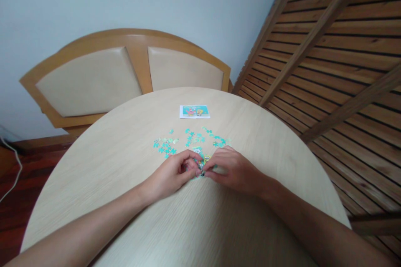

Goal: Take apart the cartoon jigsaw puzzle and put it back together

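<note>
Left hand [172, 173]: our fingers curl at the left side of the puzzle [197, 150]; whether they grip a piece, we cannot tell.
Right hand [231, 167]: our thumb and fingertips draw close at its right side; we cannot tell if they pinch anything.
Puzzle: between our hands, partly covered, well in from the edges of the tabletop [125, 183].
Loose pieces [164, 149]: spread just beyond, toward the far edge.
Picture card [196, 111]: nearest the far edge.
Padded backrest [140, 60]: past that edge.

Loose puzzle pieces [191, 134] lie before the picture card [194, 112] on the surface [266, 146]. Behind the card stands a backrest [140, 60]; right of the card, slatted panelling [328, 66].
</note>
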A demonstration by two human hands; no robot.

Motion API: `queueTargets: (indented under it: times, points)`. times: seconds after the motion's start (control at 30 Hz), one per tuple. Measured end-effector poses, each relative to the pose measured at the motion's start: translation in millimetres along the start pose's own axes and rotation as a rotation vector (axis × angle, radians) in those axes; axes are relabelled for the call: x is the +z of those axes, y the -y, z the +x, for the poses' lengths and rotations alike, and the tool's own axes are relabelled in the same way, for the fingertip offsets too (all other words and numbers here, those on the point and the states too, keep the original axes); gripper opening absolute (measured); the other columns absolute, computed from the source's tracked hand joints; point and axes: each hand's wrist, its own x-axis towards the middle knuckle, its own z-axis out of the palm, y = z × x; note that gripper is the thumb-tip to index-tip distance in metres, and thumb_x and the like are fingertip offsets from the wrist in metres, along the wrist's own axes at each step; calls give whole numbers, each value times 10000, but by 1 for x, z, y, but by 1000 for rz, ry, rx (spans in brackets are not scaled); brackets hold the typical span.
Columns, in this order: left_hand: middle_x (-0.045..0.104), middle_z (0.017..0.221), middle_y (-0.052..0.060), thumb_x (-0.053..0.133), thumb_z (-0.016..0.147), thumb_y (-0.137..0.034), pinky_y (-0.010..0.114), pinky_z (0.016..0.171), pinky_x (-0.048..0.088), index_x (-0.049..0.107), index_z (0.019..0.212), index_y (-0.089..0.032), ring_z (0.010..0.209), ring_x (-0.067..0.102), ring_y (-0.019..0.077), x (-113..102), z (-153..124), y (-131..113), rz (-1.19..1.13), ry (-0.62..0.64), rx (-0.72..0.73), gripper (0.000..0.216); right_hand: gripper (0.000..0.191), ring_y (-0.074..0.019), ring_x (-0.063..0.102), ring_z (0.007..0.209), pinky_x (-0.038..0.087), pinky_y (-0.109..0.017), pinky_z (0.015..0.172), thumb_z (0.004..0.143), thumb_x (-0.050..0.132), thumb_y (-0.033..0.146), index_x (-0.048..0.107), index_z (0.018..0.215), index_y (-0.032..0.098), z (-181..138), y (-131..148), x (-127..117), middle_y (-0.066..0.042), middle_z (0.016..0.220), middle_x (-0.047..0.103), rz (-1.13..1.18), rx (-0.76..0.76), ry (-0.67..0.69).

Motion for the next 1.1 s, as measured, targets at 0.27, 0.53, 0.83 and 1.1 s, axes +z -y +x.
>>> queueTargets:
  times: [0.27, 0.53, 0.83, 1.1]
  points:
    - [655, 811, 15, 579, 974, -329, 263, 681, 452, 658, 1053, -175, 738, 586, 150, -3, 0, -2, 186, -30, 47, 190, 51, -156, 701, 816, 478, -282, 812, 932, 700, 259, 735, 944, 223, 1, -5, 0, 4, 875, 773, 127, 161, 3]
    - [697, 872, 30, 559, 975, -268, 320, 762, 488, 675, 1012, -207, 816, 632, 190, -4, -1, 0, 477, -93, 102, 136, 65, -194, 688, 894, 462, -338, 856, 886, 737, 240, 713, 934, 204, -2, -6, -4, -14, 911, 755, 17, 197, 64]
    - [656, 1199, 75, 639, 887, -184, 432, 1018, 462, 577, 1200, -220, 1139, 585, 246, -14, -3, -3, 659, 14, 313, 322, 273, -237, 621, 991, 426, -388, 880, 754, 867, 318, 707, 948, 212, -3, 3, 8, -43, 1015, 675, -78, 187, 90]
    - [652, 1188, 87, 673, 872, -211, 460, 1019, 467, 577, 1196, -221, 1142, 584, 269, -15, -4, -3, 675, 65, 276, 338, 169, -234, 598, 1025, 437, -392, 902, 796, 803, 228, 694, 925, 221, -4, 2, 15, -44, 1034, 664, -32, 228, 55]
